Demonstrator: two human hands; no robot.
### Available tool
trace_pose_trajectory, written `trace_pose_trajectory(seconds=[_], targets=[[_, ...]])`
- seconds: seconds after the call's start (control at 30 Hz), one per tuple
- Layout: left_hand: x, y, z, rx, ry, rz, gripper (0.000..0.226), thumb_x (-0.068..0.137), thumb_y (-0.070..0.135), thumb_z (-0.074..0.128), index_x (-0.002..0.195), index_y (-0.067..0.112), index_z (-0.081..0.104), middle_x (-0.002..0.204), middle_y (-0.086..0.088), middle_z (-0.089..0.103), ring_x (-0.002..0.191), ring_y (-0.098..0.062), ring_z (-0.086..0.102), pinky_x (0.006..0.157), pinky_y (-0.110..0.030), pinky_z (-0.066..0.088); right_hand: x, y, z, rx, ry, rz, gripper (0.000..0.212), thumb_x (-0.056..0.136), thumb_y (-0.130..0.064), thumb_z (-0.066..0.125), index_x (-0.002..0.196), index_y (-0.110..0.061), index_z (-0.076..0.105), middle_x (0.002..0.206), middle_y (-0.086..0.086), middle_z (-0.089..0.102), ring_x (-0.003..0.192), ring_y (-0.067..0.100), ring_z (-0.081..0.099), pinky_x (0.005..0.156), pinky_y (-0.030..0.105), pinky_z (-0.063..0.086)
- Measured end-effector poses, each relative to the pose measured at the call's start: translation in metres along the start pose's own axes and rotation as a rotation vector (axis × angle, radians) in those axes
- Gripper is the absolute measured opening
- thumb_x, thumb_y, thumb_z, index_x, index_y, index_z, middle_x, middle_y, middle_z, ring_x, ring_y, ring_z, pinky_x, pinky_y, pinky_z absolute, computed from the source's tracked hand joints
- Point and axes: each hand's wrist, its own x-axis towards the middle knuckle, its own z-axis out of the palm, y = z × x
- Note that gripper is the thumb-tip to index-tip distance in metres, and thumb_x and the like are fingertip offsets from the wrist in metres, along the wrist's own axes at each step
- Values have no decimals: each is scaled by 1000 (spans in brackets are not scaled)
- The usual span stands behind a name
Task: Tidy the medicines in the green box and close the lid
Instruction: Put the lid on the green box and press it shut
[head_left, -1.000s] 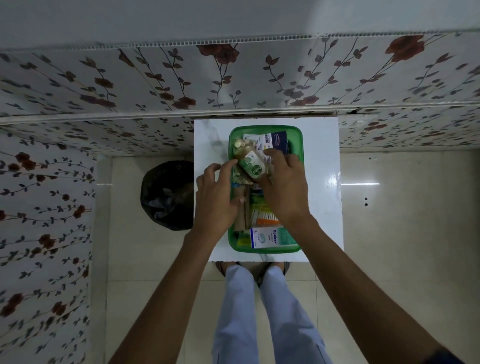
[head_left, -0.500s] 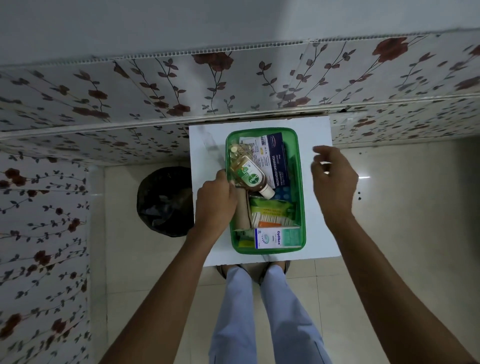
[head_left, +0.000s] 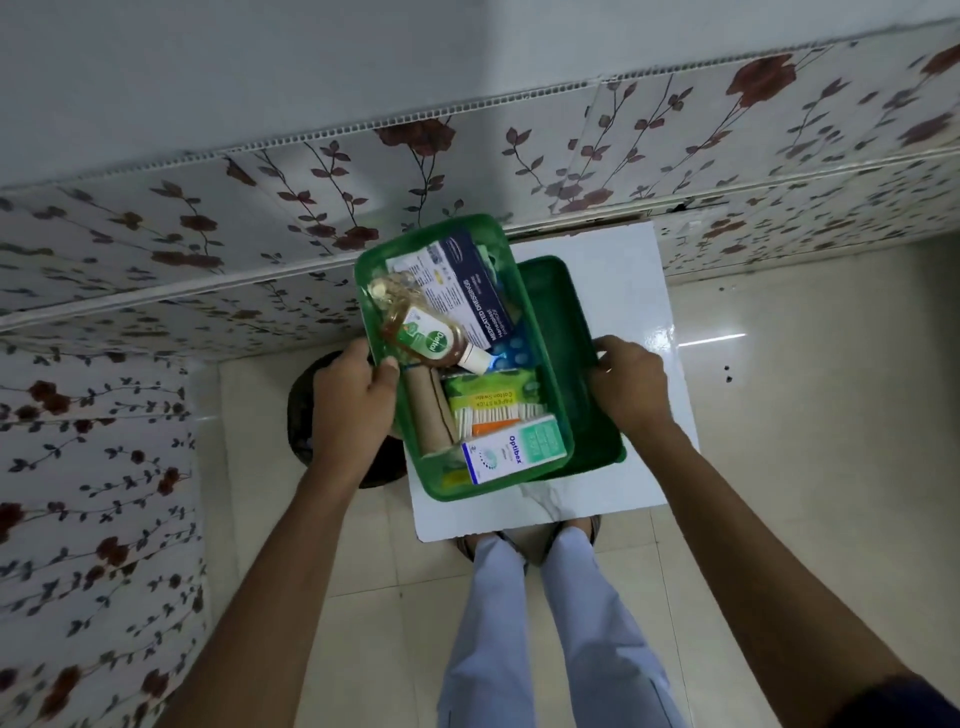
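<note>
White tabletop (head_left: 613, 291), square, set against a wall panel (head_left: 208, 234) printed with dark red flowers and leafy stems. Glossy cream floor tiles (head_left: 779, 405) to the right, catching a streak of light. Dark round bin (head_left: 301, 405) on the floor just beside the tabletop's left edge.

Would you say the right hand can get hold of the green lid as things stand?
Probably yes. The right hand is already at the green lid's right edge on the white table. The green box, lifted by the left hand, covers only the lid's left part.
</note>
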Motion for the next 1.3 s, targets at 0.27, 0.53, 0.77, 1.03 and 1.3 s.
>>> trace_pose_trajectory(seconds=[0.27,0.53,0.77,1.03,1.3], targets=[[-7,5,41,-16,-97,-23,21,89,15,48,100,1,59,85,-25,68,76,-38,64,67,-42,51,-63,-54,-55,-67,268,-204,36,78,-28,55,111,-15,48,94,12,68,79,33,61,62,34,46],[-15,12,39,-268,-205,-118,39,96,30,41,134,21,44,79,-7,65,67,-24,67,48,-28,58,-78,-73,16,-325,185,-250,61,73,-46,61,114,-1,51,99,20,61,88,37,55,66,41,47],[-4,16,27,-357,-289,-116,53,95,29,42,144,35,22,85,4,62,75,-20,66,68,-39,61,-32,-50,-12,-200,15,-114,78,71,-47,69,135,-28,28,151,11,21,138,37,19,105,57,27],[-5,18,25,-219,-289,-12,56,93,48,36,145,36,20,112,-8,68,98,-22,66,76,-47,59,-36,-57,-2,-79,-55,-158,91,71,-42,73,141,-31,17,150,10,20,129,36,35,98,50,41],[-7,19,27,-203,-267,12,61,91,44,47,145,31,22,114,-3,68,97,-20,67,75,-47,59,-37,-53,-2,0,-39,-196,87,70,-32,76,140,-29,24,150,9,22,130,31,34,99,46,42]])
